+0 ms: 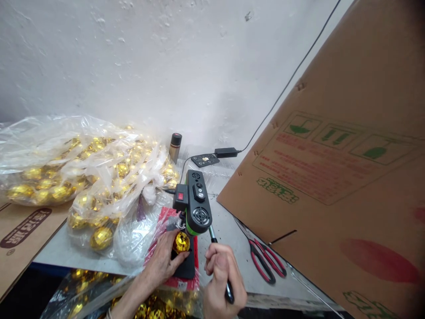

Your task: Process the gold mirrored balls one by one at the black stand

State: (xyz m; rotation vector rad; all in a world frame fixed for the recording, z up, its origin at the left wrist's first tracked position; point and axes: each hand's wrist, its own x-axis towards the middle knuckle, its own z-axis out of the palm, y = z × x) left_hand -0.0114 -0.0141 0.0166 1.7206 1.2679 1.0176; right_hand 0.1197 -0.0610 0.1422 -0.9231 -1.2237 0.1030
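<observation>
A small bench drill press (199,201) with a black top and a red switch stands on the work surface. My left hand (162,257) grips a shiny gold mirrored ball (182,242) between thumb and fingers, on the black base (186,268) under the machine's head. My right hand (221,279) is wrapped round the black-handled lever (229,292), whose metal rod runs up to the machine's right side. Beneath the base lies a red sheet (164,217) covered in clear plastic. The spot where the machine meets the ball is hidden.
Clear bags (99,177) of gold balls fill the left side, over a cardboard sheet (29,235). More gold balls (156,310) lie below the front edge. Red-and-black scissors (265,261) rest beside a large cardboard box (332,177). Behind are a bottle (175,148) and a power adapter (226,153).
</observation>
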